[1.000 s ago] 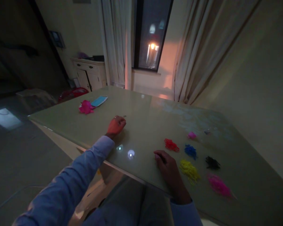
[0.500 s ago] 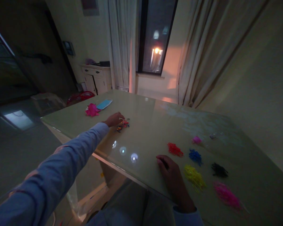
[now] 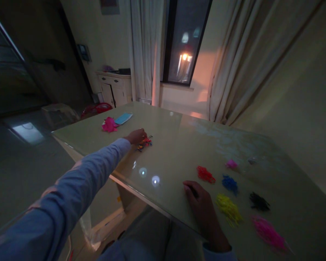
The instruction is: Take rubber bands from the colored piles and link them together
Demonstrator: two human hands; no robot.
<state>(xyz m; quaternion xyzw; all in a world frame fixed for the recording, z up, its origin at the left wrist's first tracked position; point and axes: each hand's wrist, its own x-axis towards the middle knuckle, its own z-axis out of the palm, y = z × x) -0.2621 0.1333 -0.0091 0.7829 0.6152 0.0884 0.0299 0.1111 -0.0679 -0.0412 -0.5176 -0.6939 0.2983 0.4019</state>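
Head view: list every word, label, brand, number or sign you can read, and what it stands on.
No readable text anywhere.
Wall panel: too small and dark to read anything.
Mixed-colour pile by the left hand: no lettering visible.

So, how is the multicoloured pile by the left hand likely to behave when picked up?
The multicoloured pile may sag or shed pieces, as it looks thin and loose. It is probably light, being small and sparse. Lying low on the table, it should hardly roll.
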